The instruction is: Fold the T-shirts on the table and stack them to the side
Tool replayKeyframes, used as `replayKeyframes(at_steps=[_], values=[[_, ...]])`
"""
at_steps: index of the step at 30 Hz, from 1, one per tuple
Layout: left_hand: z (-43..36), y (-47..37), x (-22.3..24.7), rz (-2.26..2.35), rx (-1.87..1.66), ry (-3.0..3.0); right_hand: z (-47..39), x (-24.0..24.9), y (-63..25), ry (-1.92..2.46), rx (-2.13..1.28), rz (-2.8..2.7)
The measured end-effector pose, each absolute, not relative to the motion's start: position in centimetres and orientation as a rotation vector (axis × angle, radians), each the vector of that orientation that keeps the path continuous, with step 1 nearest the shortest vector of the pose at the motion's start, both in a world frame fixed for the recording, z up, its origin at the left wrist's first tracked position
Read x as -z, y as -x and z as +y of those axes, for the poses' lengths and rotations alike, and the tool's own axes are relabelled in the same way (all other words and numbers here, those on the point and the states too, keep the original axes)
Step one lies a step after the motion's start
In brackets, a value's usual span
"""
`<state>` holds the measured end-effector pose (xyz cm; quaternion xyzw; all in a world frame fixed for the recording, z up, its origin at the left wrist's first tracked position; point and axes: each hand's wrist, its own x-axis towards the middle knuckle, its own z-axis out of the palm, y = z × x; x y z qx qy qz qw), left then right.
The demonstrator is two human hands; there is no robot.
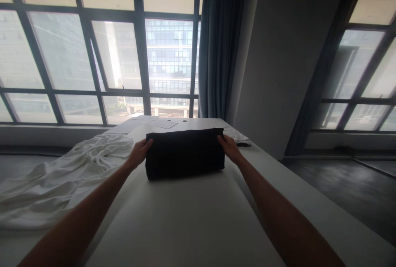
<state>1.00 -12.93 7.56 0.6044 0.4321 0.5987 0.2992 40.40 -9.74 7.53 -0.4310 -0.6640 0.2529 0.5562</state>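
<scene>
A black folded cloth (185, 155), perhaps a garment, is held up as a neat rectangle over the white table (182, 221). My left hand (140, 151) pinches its upper left corner, thumb in front and the other fingers hidden behind. At the upper right corner my right hand (229, 146) grips it the same way. The cloth's lower edge hangs at or just above the tabletop; I cannot tell whether it touches. Its dark surface shows hardly any folds or detail.
Crumpled white fabric (89, 164) spreads along the table's left side. Papers (161, 123) lie at the far end. Behind the right hand is another white cloth (236, 135) with a dark piece beside it. Windows, a blue curtain (216, 52) and a wall stand beyond.
</scene>
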Motion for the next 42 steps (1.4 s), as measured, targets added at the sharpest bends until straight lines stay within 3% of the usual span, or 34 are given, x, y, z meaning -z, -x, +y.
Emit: replayKeyframes(at_steps=[9, 14, 20, 26, 35, 42], values=[[-5.9, -0.5, -8.2, 1.547, -1.570, -1.742, -3.2, -8.6, -37.9, 1.320, -0.160, -1.635], [-4.2, -2.4, -4.9, 2.097, -1.183, -1.816, -3.0, -6.7, -35.5, 1.875, -0.104, -1.702], [-7.1, -8.3, -1.6, 1.777, -0.660, -2.504, -5.7, -4.4, -30.5, 1.766, -0.027, -2.180], [-7.5, -9.2, -0.9, 1.811, -0.386, -2.486, -5.9, -3.1, -29.8, 1.820, -0.200, -2.436], [-4.3, -4.8, 0.6, 2.101, -0.433, -2.132, -3.8, -0.9, -35.1, 2.011, -0.265, -2.146], [-1.3, -2.4, -0.2, 2.307, -0.717, -1.857, -2.8, -1.7, -35.2, 2.006, -0.263, -2.034]])
